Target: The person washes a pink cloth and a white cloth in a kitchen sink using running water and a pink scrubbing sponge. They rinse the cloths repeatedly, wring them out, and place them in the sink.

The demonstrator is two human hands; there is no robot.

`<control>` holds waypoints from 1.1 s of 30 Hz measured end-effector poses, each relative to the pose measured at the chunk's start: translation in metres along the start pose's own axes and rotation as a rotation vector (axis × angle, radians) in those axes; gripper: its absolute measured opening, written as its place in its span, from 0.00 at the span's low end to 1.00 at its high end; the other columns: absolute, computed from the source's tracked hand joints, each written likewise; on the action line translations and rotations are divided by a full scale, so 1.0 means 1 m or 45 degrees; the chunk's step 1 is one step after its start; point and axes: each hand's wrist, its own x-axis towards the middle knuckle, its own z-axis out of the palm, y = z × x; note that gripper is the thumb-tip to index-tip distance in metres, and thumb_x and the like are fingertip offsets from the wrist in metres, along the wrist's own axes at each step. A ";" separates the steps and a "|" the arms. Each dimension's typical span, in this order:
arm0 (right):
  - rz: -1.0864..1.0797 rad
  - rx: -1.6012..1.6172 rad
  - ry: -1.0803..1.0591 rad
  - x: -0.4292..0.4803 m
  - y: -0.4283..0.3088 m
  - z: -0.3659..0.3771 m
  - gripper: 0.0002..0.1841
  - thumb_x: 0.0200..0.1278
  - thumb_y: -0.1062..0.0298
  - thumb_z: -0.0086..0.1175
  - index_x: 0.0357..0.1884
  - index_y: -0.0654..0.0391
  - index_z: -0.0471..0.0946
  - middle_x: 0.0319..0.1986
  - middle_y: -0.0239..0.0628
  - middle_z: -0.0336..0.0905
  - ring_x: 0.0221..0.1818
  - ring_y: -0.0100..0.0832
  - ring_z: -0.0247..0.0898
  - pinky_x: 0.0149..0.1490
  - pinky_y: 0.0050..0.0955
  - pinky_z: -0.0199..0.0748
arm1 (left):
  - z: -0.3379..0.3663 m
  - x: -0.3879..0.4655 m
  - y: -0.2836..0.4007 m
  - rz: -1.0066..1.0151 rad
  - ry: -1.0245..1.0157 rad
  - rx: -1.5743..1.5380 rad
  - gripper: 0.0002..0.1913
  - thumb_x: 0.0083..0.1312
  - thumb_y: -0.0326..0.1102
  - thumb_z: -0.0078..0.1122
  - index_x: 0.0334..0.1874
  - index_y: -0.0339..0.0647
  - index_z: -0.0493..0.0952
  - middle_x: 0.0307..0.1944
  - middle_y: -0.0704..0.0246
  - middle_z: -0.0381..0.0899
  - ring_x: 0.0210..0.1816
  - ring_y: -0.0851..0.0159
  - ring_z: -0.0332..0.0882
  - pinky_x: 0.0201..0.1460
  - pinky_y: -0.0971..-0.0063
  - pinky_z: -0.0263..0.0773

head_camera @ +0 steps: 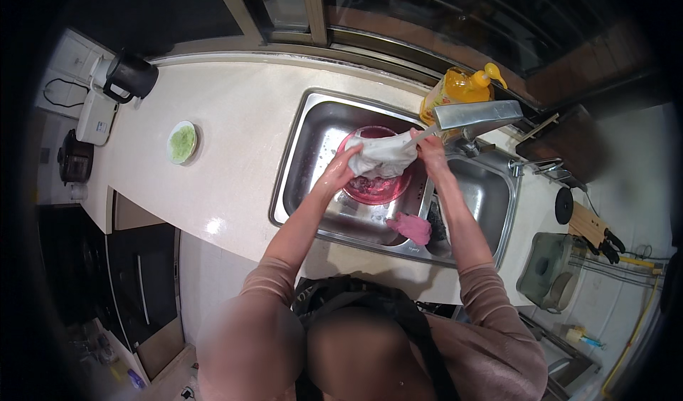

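A wet white cloth is stretched between my two hands, over a pink translucent basin with liquid in it. My left hand grips the cloth's left end, and my right hand has hold of its right end. Water runs onto the cloth from a square-edged metal faucet. The basin stands in the left bowl of a stainless steel double sink. Below it, a crumpled pink cloth lies over the front rim by the divider.
A yellow pump bottle stands behind the faucet. On the left counter are a small plate of green food and a black pitcher. A knife block and a translucent bin stand at the right.
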 end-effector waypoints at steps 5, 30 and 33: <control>-0.403 -1.051 0.080 -0.007 0.010 0.065 0.19 0.57 0.52 0.62 0.31 0.62 0.78 0.27 0.40 0.81 0.31 0.32 0.76 0.38 0.33 0.73 | 0.031 0.029 -0.034 0.259 0.067 0.284 0.17 0.69 0.39 0.57 0.57 0.41 0.73 0.52 0.66 0.79 0.51 0.65 0.79 0.54 0.70 0.75; -0.235 -0.520 0.017 -0.038 0.020 0.100 0.18 0.62 0.54 0.59 0.44 0.58 0.78 0.32 0.39 0.79 0.35 0.35 0.75 0.41 0.30 0.70 | -0.051 0.111 -0.069 0.147 0.054 -0.073 0.20 0.68 0.53 0.55 0.52 0.46 0.76 0.44 0.62 0.79 0.45 0.58 0.78 0.51 0.55 0.74; -0.736 -0.965 0.172 -0.042 0.031 0.101 0.19 0.58 0.54 0.61 0.32 0.64 0.76 0.26 0.49 0.75 0.31 0.41 0.75 0.38 0.39 0.70 | -0.047 0.106 -0.088 0.783 -0.157 0.742 0.18 0.69 0.50 0.54 0.48 0.42 0.77 0.40 0.66 0.81 0.40 0.64 0.79 0.46 0.65 0.75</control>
